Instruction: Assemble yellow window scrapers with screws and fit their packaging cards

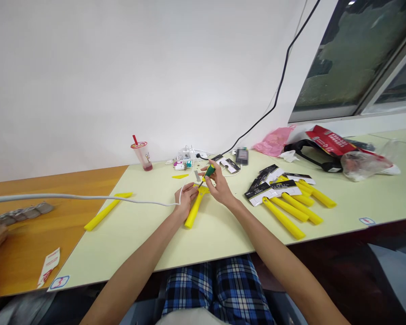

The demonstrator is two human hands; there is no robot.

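The left hand (186, 198) holds a yellow scraper (196, 203) over the counter (223, 237), its long handle (191, 218) pointing back toward the lap (189, 289). The right hand (219, 184) grips a green screwdriver (209, 170), tip slanting down.

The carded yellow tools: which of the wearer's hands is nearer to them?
Right. The right hand, holding a screwdriver, is left of the carded yellow tools; the left hand, on another yellow tool, is farther left.

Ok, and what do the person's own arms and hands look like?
The left hand and right hand are ungloved; no sleeves show on the forearms. A pale cable runs from the picture's left edge to the left wrist; whether it fastens there, I can't tell.
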